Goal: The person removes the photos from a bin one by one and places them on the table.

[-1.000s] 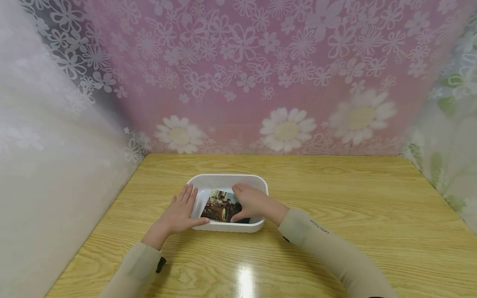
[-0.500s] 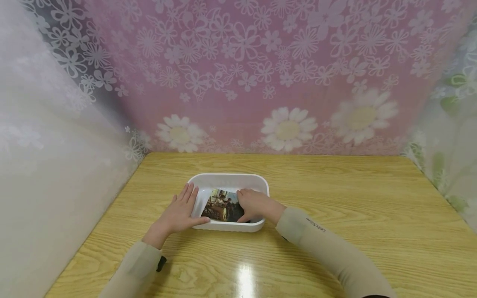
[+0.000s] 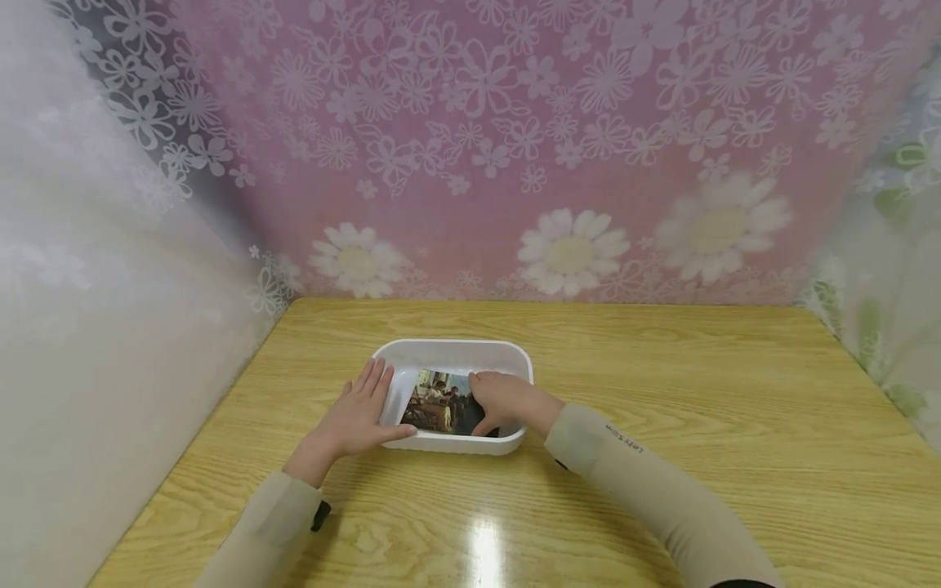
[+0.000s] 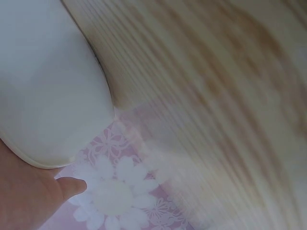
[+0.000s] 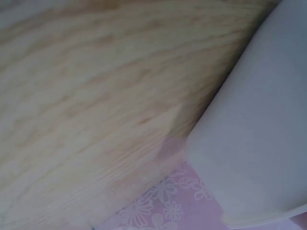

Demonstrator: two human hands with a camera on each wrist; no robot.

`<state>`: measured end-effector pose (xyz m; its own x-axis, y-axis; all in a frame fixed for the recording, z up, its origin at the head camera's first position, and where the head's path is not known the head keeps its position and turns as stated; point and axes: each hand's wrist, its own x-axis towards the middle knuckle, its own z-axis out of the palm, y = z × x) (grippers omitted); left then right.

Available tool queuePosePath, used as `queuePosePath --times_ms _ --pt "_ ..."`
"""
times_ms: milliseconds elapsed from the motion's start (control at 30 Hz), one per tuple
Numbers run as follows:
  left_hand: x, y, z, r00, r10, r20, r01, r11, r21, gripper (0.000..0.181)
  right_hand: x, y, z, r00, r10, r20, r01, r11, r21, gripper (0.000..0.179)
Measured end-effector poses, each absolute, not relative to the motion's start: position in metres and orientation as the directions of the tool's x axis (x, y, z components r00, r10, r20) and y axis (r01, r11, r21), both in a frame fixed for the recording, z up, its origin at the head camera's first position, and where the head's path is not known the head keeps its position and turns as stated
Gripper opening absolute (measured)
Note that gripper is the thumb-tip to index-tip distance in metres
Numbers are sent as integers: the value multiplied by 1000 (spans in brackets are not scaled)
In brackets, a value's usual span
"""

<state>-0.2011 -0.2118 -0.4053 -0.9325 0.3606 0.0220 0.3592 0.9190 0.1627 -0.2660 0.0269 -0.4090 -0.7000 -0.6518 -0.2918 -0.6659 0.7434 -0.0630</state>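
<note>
A white plastic basin (image 3: 457,445) with rounded corners stands on the wooden table. Inside it lies a picture card (image 3: 441,407) printed with a painting of figures, slightly aslant. My left hand (image 3: 354,416) rests on the basin's left end, fingers straight over the wall and thumb along the front rim. In the left wrist view the left hand (image 4: 29,191) shows beside the basin's outer wall (image 4: 48,86). My right hand (image 3: 507,404) reaches into the basin and holds the card's right end, fingers at its far edge and thumb at its near edge, hiding that end.
The wood-grain table (image 3: 698,376) reaches back to a pink cloth (image 3: 456,196) printed with flowers. Pale cloth (image 3: 132,327) stands along the left side, and another flowered cloth (image 3: 875,327) along the right.
My right hand has shifted slightly to the right along the card, baring more of the picture. The left hand keeps its place on the basin.
</note>
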Motion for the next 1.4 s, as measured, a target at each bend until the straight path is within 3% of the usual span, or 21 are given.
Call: queuePosePath --times_ms 433,633,833,1033,1400 --pt "-202 -214 -406 -930 366 22 364 914 177 102 -263 28 -409 -660 -746 -86 -751 660 41 103" --pt "-201 -214 -407 -924 377 71 383 904 188 105 -262 29 -407 -635 -771 42 -769 637 59 93" --pt "-202 -214 -407 -928 369 39 370 912 176 103 -263 30 -403 -636 -758 144 -767 642 -10 72" --pt "-203 -215 -407 -930 367 22 365 915 175 103 -265 31 -403 -648 -713 269 -759 634 -147 53" --pt "-203 -215 -407 -930 367 19 364 915 174 103 -266 30 -406 -679 -634 371 -734 560 -385 27"
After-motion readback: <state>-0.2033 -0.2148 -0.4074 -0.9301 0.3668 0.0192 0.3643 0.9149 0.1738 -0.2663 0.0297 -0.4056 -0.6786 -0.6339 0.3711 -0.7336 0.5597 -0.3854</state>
